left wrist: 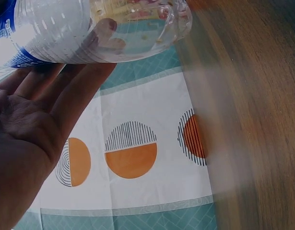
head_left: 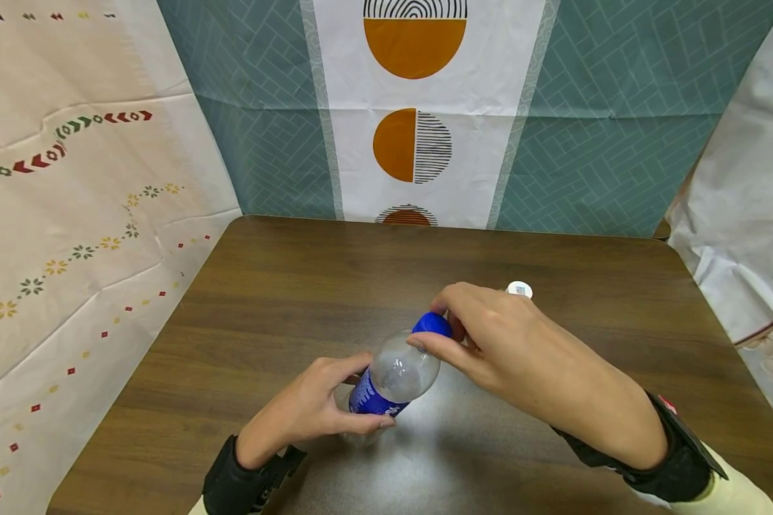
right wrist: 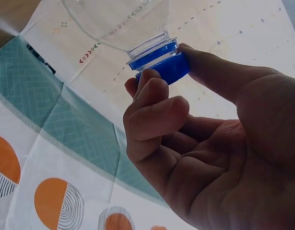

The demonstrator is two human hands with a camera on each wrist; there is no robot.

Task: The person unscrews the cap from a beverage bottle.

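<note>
A clear plastic bottle point(head_left: 404, 368) with a blue label point(head_left: 372, 398) leans over the table, its neck toward the upper right. My left hand point(head_left: 322, 400) grips it round the label, thumb on the near side. In the left wrist view, the bottle's see-through base point(left wrist: 152, 28) stands out beyond my fingers. With thumb and fingertips, my right hand point(head_left: 489, 329) pinches the blue cap point(head_left: 432, 325) at the top. A blue ring point(right wrist: 152, 55) circles the neck in the right wrist view, and a narrow gap shows between it and the cap.
A brown wooden table point(head_left: 283, 286) lies under both hands. Behind my right hand a small white round object point(head_left: 519, 289) is partly hidden. Patterned cloths hang at the back point(head_left: 270, 129) and left point(head_left: 90, 300), with a white cloth point(head_left: 734, 214) at the right.
</note>
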